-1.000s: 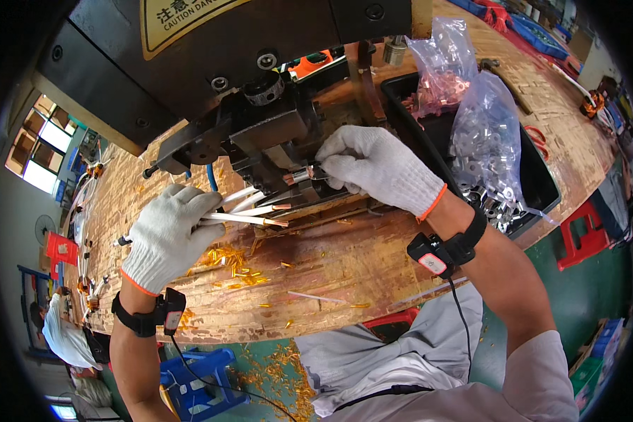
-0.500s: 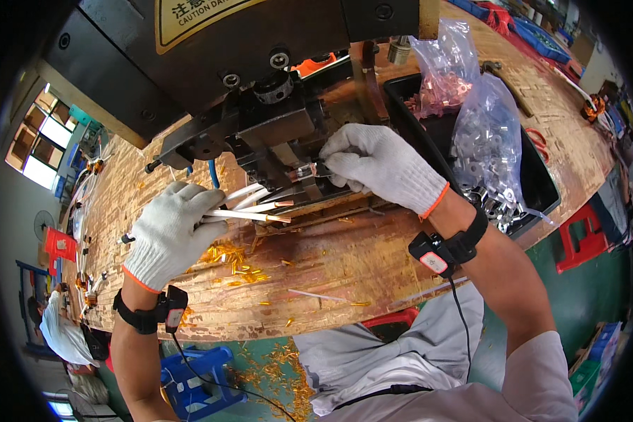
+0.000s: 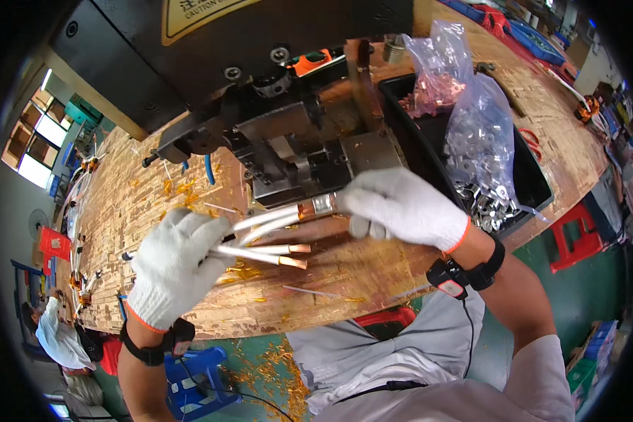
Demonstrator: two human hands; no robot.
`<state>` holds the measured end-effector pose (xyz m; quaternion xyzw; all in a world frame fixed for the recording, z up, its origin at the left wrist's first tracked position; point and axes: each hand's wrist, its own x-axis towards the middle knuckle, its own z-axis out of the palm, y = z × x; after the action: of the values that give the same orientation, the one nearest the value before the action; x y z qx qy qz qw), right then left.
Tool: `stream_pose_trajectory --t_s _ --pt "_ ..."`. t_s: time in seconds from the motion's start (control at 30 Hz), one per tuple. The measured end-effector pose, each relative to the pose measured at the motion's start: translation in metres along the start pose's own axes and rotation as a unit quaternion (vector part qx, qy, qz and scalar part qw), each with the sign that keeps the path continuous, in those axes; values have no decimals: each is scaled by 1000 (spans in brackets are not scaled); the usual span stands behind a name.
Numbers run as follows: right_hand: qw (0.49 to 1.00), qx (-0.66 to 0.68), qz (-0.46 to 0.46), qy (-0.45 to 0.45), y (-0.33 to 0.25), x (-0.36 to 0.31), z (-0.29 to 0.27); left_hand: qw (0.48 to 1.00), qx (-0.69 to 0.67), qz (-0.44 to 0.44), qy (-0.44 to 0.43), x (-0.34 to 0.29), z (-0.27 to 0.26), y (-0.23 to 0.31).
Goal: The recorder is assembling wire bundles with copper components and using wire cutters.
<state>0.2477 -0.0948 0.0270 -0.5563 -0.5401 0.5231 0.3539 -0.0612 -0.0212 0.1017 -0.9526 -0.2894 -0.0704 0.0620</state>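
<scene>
My left hand (image 3: 179, 264), in a white knit glove, is closed round several white cables (image 3: 264, 228) with bare copper ends pointing right. Two lower cables show loose copper ends (image 3: 299, 249). The upper two run into a silver cable lug (image 3: 323, 204), where copper strands show. In a matching glove, my right hand (image 3: 404, 211) pinches the far end of this lug; its fingertips are blurred and partly hide it. Both hands are in front of the black press (image 3: 281, 155), and the lug is outside its jaws.
Right of the press stands a black tray (image 3: 538, 186) with a bag of copper lugs (image 3: 436, 91), a bag of silver lugs (image 3: 480, 130) and loose silver lugs (image 3: 489, 204). Yellow scraps (image 3: 243, 272) lie on the wooden table (image 3: 211, 309). A blue stool (image 3: 197, 380) is below.
Both hands have moved toward me, bringing the cables and the lug out of the press jaws. The lug is now in plain view in front of the press.
</scene>
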Motion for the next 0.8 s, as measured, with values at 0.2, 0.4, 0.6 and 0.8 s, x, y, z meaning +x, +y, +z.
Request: stream_pose_trajectory --t_s 0.2,0.4,0.6,0.8 --pt "1000 3 -18 -13 55 -27 19 997 -60 18 -43 -24 46 19" --pt "1000 -8 -2 17 76 -40 21 993 -97 3 -71 -20 58 28" --pt "972 -203 14 121 31 -51 7 997 -75 15 -33 -23 58 39" --pt "877 -174 -331 303 -45 -18 -13 992 -30 41 -116 -19 66 47"
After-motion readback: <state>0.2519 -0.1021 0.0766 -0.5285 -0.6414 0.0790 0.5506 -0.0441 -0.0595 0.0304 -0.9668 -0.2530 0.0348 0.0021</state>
